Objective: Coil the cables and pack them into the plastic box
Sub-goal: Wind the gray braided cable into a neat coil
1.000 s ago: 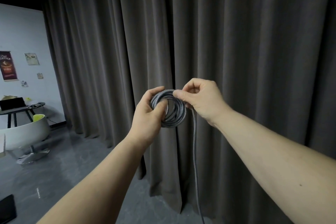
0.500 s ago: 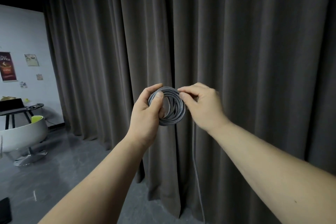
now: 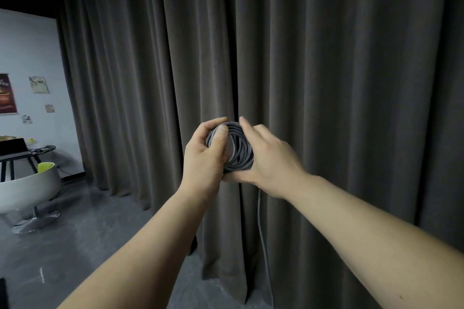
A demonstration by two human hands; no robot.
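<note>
A grey braided cable (image 3: 239,149) is wound into a small coil held up in front of me at chest height. My left hand (image 3: 206,158) grips the coil's left side, thumb pressed on its top. My right hand (image 3: 266,160) wraps around the coil's right and lower side, fingers curled behind it. The cable's loose tail (image 3: 262,233) hangs straight down from under my right hand and runs out of the bottom of the view. The plastic box is not in view.
A dark pleated curtain (image 3: 326,83) fills the background close behind my hands. At the left stand a white round chair (image 3: 27,188) with a green cushion and a dark desk (image 3: 22,155) by a white wall. The floor (image 3: 75,246) is dark grey.
My right hand has slid from the coil's top down around its right and lower side, laying cable on the coil. My left hand keeps its grip.
</note>
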